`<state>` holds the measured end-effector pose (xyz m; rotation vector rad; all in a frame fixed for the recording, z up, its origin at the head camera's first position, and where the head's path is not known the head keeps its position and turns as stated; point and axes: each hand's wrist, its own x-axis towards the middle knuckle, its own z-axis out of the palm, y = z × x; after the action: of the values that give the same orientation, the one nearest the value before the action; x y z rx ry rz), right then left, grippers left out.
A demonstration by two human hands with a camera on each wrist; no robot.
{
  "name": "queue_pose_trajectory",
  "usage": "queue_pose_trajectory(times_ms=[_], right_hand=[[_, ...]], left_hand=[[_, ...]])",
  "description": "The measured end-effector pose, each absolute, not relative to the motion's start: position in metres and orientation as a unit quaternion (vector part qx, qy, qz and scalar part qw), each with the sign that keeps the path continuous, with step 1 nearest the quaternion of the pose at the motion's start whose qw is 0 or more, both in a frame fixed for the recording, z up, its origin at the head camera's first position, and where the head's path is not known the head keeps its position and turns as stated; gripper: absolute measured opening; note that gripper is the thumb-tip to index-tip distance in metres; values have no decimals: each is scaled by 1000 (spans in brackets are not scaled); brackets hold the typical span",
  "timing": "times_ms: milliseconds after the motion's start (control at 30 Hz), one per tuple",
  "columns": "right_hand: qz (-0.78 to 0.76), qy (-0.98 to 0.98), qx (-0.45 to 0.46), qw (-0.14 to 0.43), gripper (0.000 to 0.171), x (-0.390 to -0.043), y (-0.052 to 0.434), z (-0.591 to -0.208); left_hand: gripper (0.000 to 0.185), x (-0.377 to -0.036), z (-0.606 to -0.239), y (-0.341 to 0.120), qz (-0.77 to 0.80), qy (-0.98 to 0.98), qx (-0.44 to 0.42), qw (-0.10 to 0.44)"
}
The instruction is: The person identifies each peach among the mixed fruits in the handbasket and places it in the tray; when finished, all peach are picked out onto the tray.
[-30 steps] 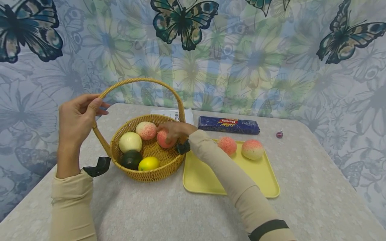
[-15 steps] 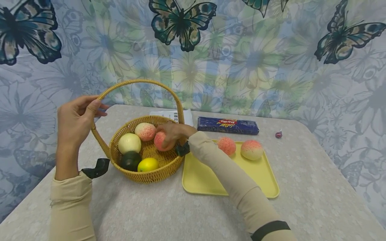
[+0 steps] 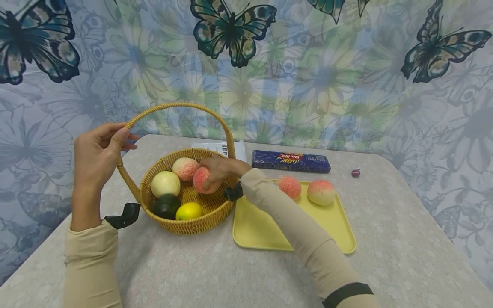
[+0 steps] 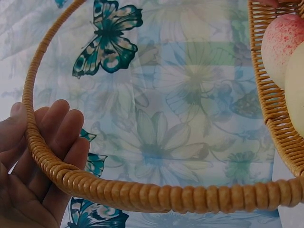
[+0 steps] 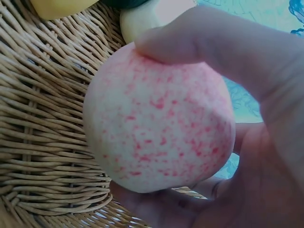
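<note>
A wicker basket (image 3: 185,229) stands tilted on the table with its tall handle (image 3: 179,104) up. My left hand (image 3: 96,152) holds the handle's left side, thumb against fingers; in the left wrist view the handle crosses the fingers (image 4: 64,126). Inside the basket's right side, my right hand (image 3: 223,169) grips a pink-speckled peach (image 3: 201,179), thumb on one side and fingers round the other. Close beside it lies another peach (image 3: 185,168). A pale round fruit (image 3: 165,184), a dark green avocado-like fruit (image 3: 167,207) and a lemon (image 3: 189,211) share the basket.
Right of the basket is a yellow tray (image 3: 262,237) bearing two peaches (image 3: 322,192), partly behind my right forearm. At the back lie a blue Barilla pack (image 3: 291,161) and a white printed packet (image 3: 240,150). A small wrapped lollipop (image 3: 355,172) sits further right.
The peach in my right hand has shifted slightly left towards the other peach, and more of it shows. My left hand keeps its hold on the handle.
</note>
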<state>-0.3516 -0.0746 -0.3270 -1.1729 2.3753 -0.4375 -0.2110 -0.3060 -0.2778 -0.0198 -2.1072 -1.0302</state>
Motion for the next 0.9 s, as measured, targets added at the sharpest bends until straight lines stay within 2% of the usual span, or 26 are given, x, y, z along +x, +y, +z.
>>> queue_pose_trajectory(times_ms=[433,900], right_hand=[[-257,821,-464,211,57,-352,-69,-328],[-279,817,-466,194,56,-350,-57,-327]], left_hand=[[30,-211,-279,-306,-414,-822,-19,391],[33,-211,-279,-304,-410,-825,-11,390]])
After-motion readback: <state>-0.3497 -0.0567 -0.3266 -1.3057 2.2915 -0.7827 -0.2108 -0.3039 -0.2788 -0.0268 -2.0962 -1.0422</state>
